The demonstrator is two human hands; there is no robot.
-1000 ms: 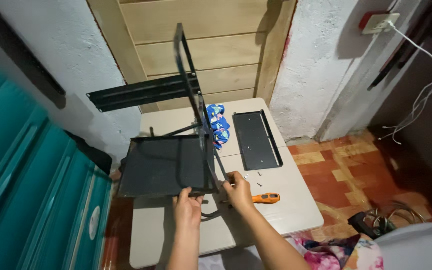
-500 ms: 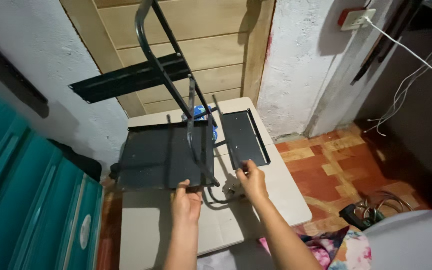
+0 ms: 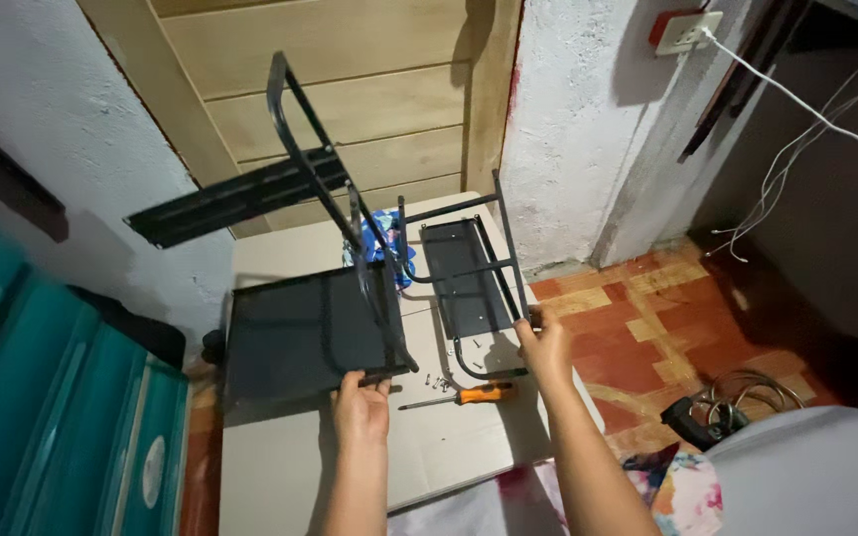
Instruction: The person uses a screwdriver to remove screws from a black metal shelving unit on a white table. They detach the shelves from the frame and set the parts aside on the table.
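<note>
The right hand [image 3: 546,342] had closed around a black bent metal tube frame [image 3: 469,288] and swung it up and out to the right. A second earlier that same hand was down low by the table, near the small screws, and the tube frame was tucked in close to the big shelf. Now the frame stood away from it, tilted over the small black tray [image 3: 461,283] that lay flat on the table [image 3: 280,476].

The left hand [image 3: 359,409] had not moved much. It held the near edge of the big black shelf panel [image 3: 305,335] just as before, fingers curled over the rim, keeping the tall rack steady (the rack leaned back toward the wooden door [image 3: 350,89]).

With the right hand lifted, the orange-handled screwdriver [image 3: 459,396] could be seen lying on the table again, just below the frame. A few tiny screws [image 3: 439,378] lay beside its tip. A blue patterned bag [image 3: 381,248] peeked out behind the rack.

So it looked like the person had pulled one side piece apart from the rack, and the rack was not yet fully joined on that side.
</note>
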